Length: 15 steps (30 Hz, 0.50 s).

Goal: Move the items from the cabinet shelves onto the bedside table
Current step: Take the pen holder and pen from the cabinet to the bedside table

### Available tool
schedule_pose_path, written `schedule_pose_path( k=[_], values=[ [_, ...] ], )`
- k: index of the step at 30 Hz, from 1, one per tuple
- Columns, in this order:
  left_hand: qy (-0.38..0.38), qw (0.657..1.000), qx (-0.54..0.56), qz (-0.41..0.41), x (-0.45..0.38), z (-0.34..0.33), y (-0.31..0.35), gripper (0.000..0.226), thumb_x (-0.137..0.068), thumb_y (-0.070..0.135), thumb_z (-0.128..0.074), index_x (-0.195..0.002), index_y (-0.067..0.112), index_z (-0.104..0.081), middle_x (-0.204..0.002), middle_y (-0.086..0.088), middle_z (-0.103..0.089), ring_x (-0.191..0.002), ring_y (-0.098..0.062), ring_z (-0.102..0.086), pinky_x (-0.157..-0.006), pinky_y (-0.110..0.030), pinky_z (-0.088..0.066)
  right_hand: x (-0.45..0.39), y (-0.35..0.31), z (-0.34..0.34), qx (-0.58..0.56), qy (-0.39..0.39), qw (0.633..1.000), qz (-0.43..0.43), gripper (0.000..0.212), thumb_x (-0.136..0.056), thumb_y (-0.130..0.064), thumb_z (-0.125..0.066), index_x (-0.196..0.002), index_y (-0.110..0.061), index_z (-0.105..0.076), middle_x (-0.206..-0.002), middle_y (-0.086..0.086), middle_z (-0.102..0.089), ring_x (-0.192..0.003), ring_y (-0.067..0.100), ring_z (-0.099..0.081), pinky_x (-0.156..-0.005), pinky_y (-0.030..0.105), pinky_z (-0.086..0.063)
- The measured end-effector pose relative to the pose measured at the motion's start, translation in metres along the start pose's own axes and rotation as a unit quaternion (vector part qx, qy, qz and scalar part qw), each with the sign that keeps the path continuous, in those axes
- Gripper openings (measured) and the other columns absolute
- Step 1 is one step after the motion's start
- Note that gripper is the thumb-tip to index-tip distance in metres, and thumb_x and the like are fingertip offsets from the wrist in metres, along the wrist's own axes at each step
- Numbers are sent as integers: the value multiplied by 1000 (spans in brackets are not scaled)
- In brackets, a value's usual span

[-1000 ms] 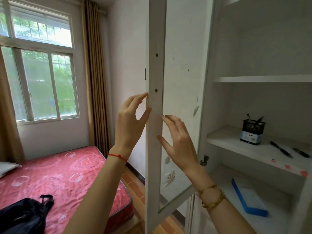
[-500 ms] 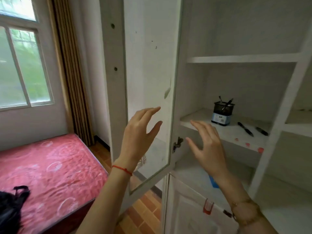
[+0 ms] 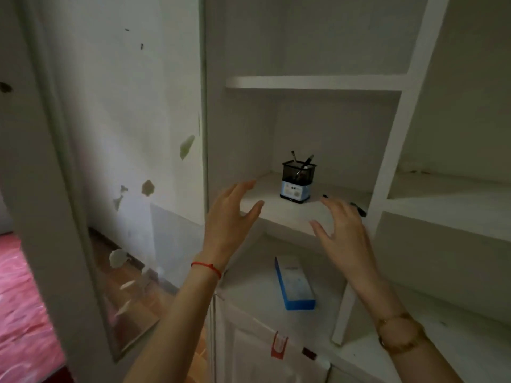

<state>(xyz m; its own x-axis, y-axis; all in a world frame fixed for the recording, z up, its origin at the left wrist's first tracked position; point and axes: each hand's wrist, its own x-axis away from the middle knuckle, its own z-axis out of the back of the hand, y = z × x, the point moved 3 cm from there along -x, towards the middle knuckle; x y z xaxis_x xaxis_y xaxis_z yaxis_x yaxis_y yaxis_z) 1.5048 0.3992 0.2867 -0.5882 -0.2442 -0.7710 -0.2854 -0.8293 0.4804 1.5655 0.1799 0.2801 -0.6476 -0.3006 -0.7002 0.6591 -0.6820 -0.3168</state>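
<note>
- White wall (image 3: 143, 92): stained, with paint flaked off in patches, seen through the glass of the open cabinet door (image 3: 52, 189).
- Floor (image 3: 143, 297): reddish-brown tiles, meeting the wall at a dark skirting.
- Bed (image 3: 19, 313): red patterned cover, at lower left.
- Lower cabinet door (image 3: 249, 349): white, panelled, closed.
- Light: dim and even indoors.
</note>
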Motion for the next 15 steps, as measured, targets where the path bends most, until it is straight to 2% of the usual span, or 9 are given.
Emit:
schedule_pose_path(
  k=[4,10,13,15],
  values=[
    [-25,1000,6,-1,-32,-43,-9,49,-88,34,-70,-131,15,-57,-126,0,-63,-115,-15,-58,-92,-18,-40,-28,23,-17,54,-13,996,-65,45,-92,-33,-58,-130,-9,-51,-121,8,-54,-117,24,-45,-90,33,-40],
    [-84,994,62,19,-79,-105,-31,70,-86,39,-71,-145,13,-42,-141,-5,-51,-125,-19,-50,-101,-31,-43,-71,52,-37,99,-27,983,-150,39,-93,-30,-56,-123,-6,-51,-122,13,-51,-116,27,-45,-92,37,-43],
    [-123,986,106,41,-95,-131,-46,78,-83,31,-76,-147,13,-35,-143,-5,-47,-128,-21,-47,-100,-28,-39,-90,67,-45,131,-62,965,-218,48,-93,-35,-57,-128,-4,-47,-128,16,-49,-119,29,-44,-93,35,-41],
    [-147,978,140,56,-104,-144,-55,84,-80,29,-79,-148,13,-33,-146,-6,-45,-131,-23,-45,-105,-33,-41,-96,78,-49,157,-103,945,-268,56,-91,-40,-57,-131,-4,-43,-133,17,-45,-123,31,-41,-94,34,-38]
  ],
)
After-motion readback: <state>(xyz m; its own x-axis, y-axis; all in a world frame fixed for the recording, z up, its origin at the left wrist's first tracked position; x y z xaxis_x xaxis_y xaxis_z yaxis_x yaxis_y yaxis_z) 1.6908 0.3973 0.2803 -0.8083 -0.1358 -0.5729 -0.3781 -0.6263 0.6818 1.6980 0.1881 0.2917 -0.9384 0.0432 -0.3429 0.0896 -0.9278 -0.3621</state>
